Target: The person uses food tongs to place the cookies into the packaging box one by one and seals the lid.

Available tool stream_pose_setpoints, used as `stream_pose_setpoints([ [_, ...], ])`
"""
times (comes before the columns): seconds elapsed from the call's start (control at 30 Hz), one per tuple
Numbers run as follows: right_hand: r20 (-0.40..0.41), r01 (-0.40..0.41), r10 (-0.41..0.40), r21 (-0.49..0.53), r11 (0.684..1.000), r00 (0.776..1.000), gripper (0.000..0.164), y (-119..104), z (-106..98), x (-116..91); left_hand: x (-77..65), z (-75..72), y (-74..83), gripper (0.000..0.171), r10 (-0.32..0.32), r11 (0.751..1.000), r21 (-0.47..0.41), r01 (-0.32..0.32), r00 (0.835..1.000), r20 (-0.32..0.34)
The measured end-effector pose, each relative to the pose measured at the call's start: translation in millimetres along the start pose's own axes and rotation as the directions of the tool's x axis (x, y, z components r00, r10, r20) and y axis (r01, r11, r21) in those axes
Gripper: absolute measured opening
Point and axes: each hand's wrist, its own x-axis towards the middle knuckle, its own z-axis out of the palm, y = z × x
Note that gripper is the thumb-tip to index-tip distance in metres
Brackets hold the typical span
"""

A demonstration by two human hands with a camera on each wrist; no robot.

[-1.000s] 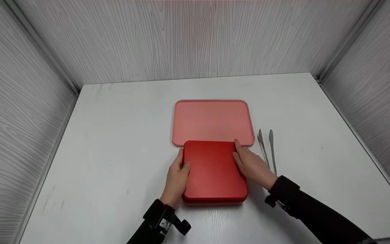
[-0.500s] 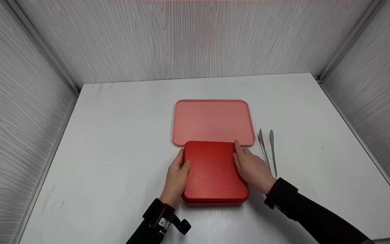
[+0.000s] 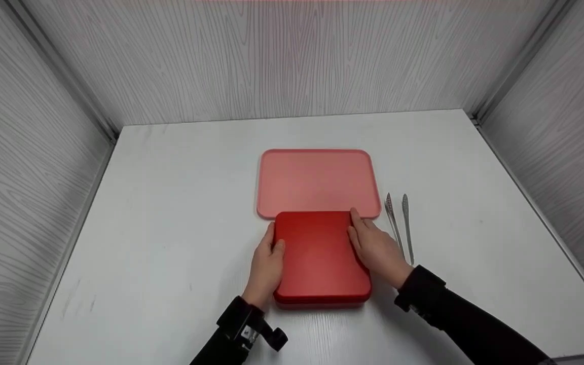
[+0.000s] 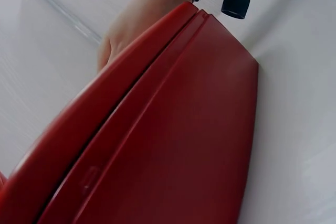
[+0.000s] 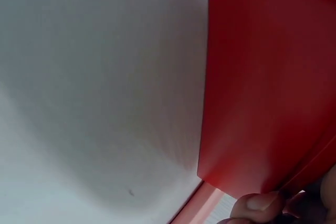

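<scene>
A red rectangular box (image 3: 322,258) with rounded corners lies flat on the white table, its lid on top. My left hand (image 3: 265,266) grips its left side, thumb over the lid's edge and fingers down the side wall. At the upper right edge, my right hand (image 3: 378,251) holds the lid, with fingers along the side. A thin seam between lid and base runs along the box wall (image 4: 184,129) in the left wrist view. In the right wrist view, curled fingertips (image 5: 260,205) touch the far corner of the box (image 5: 268,77). The box's inside is hidden.
Just behind the box lies a flat pink tray (image 3: 317,182), its front edge close to the box. Metal tongs (image 3: 407,223) lie right of it, partly behind my right hand. Grey wood-grain panels (image 3: 292,61) stand around the table's back and sides.
My right wrist has shifted slightly toward me, while its fingers stay at the lid's edge. The left hand and the box look almost unmoved.
</scene>
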Motion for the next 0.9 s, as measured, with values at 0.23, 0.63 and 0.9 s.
stream_pose_setpoints([
  [0.23,0.029,-0.024,0.022,0.038,0.999,0.999,0.054,2,0,-1,-0.8,-3.8,-3.2,0.063,0.024,0.994,-0.11,-0.016,0.997,0.075],
  [0.63,0.052,-0.033,0.03,0.074,0.997,0.998,0.057,1,-1,-5,-1.0,-6.0,-4.1,0.064,-0.025,0.971,-0.234,0.048,0.995,0.102],
  [0.9,-0.032,0.074,-0.075,-0.021,0.997,0.997,0.062,10,-9,-9,-3.2,-10.8,-5.4,0.069,0.092,0.994,-0.062,-0.087,0.992,0.082],
])
